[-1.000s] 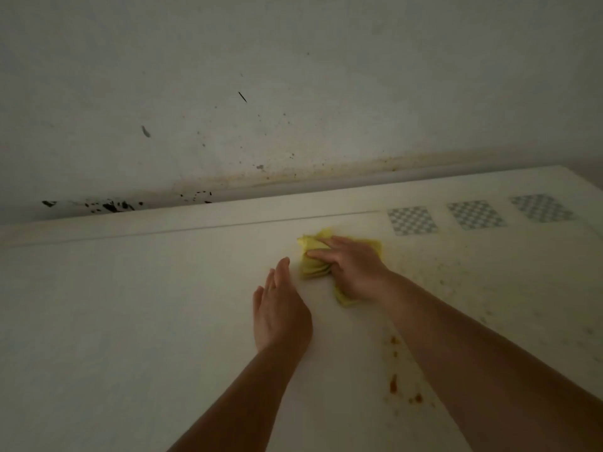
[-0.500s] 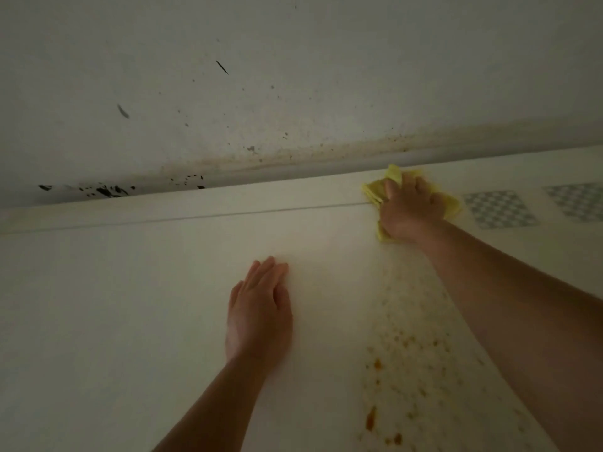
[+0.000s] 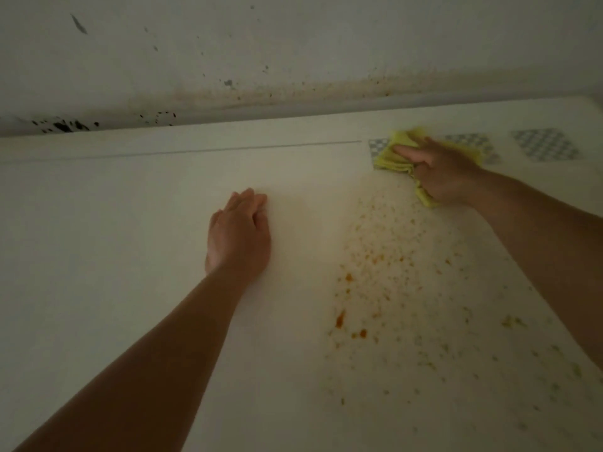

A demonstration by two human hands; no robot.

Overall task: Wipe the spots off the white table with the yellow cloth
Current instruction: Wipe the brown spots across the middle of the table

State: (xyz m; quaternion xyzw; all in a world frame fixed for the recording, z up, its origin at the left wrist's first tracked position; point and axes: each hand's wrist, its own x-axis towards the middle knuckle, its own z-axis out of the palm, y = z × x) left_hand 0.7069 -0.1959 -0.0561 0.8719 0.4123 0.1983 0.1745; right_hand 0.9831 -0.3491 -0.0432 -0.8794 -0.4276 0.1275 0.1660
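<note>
My right hand [image 3: 443, 172] presses the crumpled yellow cloth [image 3: 396, 154] onto the white table [image 3: 130, 223] at the far right, partly over a checkered marker. Its fingers are closed over the cloth. Orange and yellowish spots [image 3: 378, 265] are scattered over the table from just below the cloth down toward the near right. The biggest orange blot [image 3: 340, 318] lies nearer to me. My left hand [image 3: 239, 233] rests flat on the table in the middle, fingers together, holding nothing.
Three grey checkered markers [image 3: 545, 144] lie in a row along the far right of the table. A stained, speckled wall [image 3: 261, 60] rises right behind the table's back edge, with black marks [image 3: 65, 125] at its lower left.
My right hand with the cloth swept from the table's middle out to the far right, then came slightly nearer. More of the spotted area shows as the view shifted. The left hand stayed planted.
</note>
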